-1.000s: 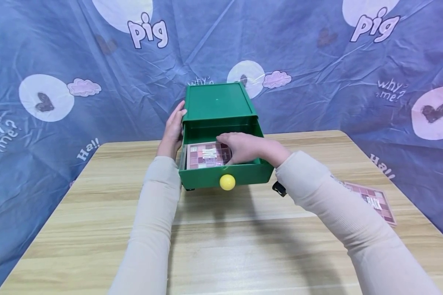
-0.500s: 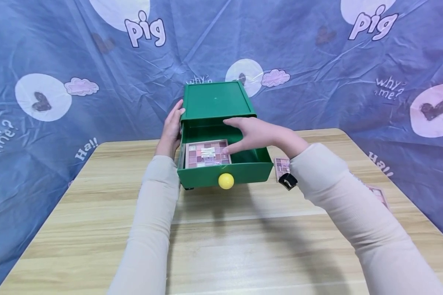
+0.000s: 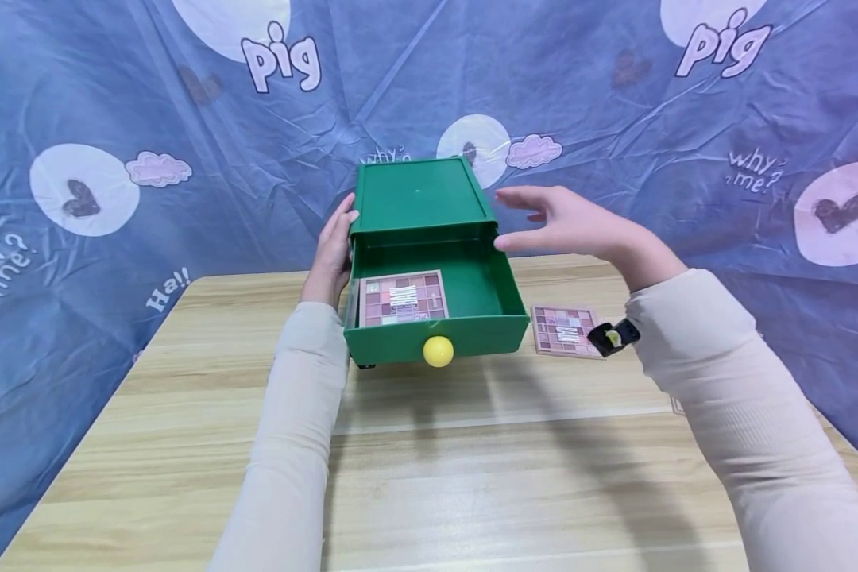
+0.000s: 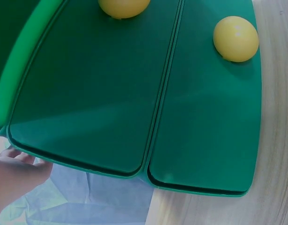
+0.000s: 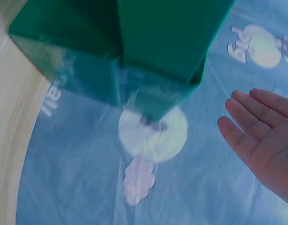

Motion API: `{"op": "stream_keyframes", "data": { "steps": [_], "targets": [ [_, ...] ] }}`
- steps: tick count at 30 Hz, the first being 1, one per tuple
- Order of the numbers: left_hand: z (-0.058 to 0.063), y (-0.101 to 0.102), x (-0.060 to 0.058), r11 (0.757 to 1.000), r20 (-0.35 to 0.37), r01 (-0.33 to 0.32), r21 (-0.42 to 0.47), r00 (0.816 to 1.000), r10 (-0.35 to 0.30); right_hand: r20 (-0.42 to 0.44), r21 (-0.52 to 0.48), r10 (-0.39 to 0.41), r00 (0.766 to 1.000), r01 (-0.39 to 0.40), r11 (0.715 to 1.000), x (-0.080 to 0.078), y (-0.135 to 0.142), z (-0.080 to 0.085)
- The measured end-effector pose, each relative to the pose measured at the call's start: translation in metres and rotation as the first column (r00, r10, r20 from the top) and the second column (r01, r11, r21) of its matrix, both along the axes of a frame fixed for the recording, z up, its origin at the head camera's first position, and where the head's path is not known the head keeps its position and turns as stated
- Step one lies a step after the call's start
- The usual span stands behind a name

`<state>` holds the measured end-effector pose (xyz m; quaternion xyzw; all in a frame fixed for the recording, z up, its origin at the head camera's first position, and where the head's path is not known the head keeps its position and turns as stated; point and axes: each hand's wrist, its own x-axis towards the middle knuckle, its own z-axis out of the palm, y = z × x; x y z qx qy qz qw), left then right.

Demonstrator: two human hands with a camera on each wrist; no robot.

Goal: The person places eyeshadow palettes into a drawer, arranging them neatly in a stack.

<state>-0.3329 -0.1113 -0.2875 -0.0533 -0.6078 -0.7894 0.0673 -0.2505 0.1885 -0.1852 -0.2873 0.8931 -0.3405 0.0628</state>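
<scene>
A green drawer cabinet [image 3: 422,195] stands at the back of the table with its top drawer [image 3: 393,342] pulled out, a yellow knob [image 3: 438,351] on the front. An eyeshadow palette [image 3: 403,298] lies in the drawer's left part. My left hand [image 3: 333,248] rests against the cabinet's left side, its fingers fairly straight in the left wrist view. To the right of the cabinet, my right hand [image 3: 572,224] hovers with nothing in it, fingers and thumb spread; the right wrist view shows its palm [image 5: 275,145] apart from the cabinet.
A second palette [image 3: 565,330] lies on the wooden table [image 3: 429,492] right of the drawer. A corner of another palette [image 3: 677,405] peeks out beside the right sleeve. Lower drawer fronts [image 4: 204,126] with yellow knobs appear in the left wrist view. A blue patterned cloth [image 3: 257,183] hangs behind.
My right hand has let go of the palette in the drawer, lifted out and moved right. The palette beside the cabinet has come into view. My left hand stays on the cabinet's side.
</scene>
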Motion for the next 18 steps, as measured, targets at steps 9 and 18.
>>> {"op": "stream_keyframes", "data": {
  "steps": [9, 18],
  "targets": [
    [0.0, 0.003, 0.001, 1.0, 0.004, 0.0, 0.0, 1.0, 0.0, 0.027, -0.054, -0.157, 0.987, 0.158, 0.986, 0.009, 0.06, -0.024],
    [-0.001, 0.002, 0.0, 1.0, 0.0, -0.009, 0.011, 1.0, 0.009, 0.054, -0.075, -0.305, 0.951, 0.309, 0.948, 0.025, 0.107, -0.068]
  ]
}}
